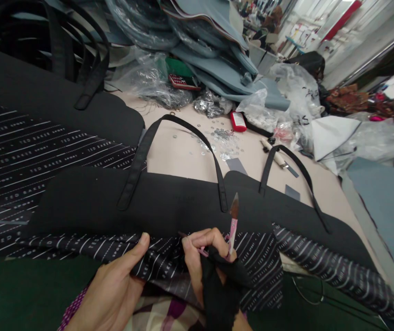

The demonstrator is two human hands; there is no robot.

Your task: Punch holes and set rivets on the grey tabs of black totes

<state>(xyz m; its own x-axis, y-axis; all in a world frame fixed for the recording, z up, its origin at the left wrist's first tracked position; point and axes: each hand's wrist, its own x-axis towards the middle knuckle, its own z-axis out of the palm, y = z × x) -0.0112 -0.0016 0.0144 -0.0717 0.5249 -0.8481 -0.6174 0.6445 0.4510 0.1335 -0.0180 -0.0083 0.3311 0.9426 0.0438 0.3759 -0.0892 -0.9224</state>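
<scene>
Brightest and blurred toward one o'clock; glinting off the clear plastic bag (143, 73) at eleven; deeply shadowed at ten; stretched toward the edges.

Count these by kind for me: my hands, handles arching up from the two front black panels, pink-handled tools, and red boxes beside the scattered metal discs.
Hands: 2 (left hand, right hand)
Handles: 2 (left handle, right handle)
Tools: 1 (pink-handled tool)
Boxes: 1 (red box)
Total: 6
</scene>
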